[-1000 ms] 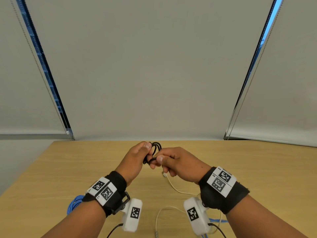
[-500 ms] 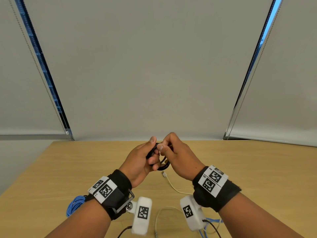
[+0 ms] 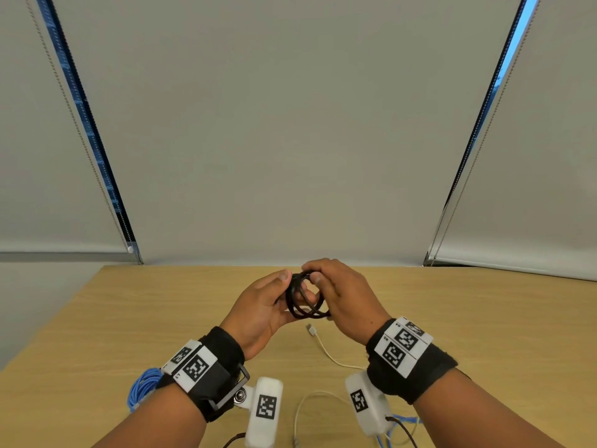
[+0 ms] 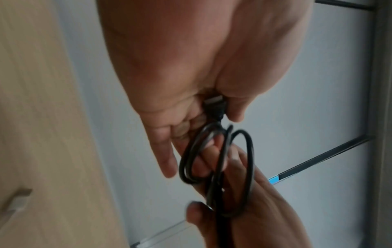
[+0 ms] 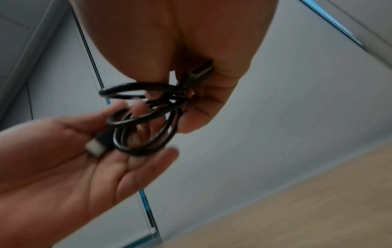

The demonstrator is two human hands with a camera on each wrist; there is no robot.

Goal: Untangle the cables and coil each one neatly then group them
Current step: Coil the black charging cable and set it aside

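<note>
We judge the black cable (image 3: 305, 300) nearly coiled: left hand (image 3: 261, 310) and right hand (image 3: 347, 302) both pinch it above the table (image 3: 452, 318), 12 o'clock. Next: secure loops, set beside blue cable (image 3: 143, 388), 8 o'clock.

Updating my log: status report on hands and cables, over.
Left hand, right hand both hold coiled black cable. White cable loose on table, blue cable bundled. Nothing blocking.

Forearms angle inward, hands meeting; left hand (image 3: 258, 305) holds the black cable coil (image 3: 290, 300) on its fingers (thumb against the rim); right hand (image 3: 347, 297) curls over it in a pinching grip.
</note>
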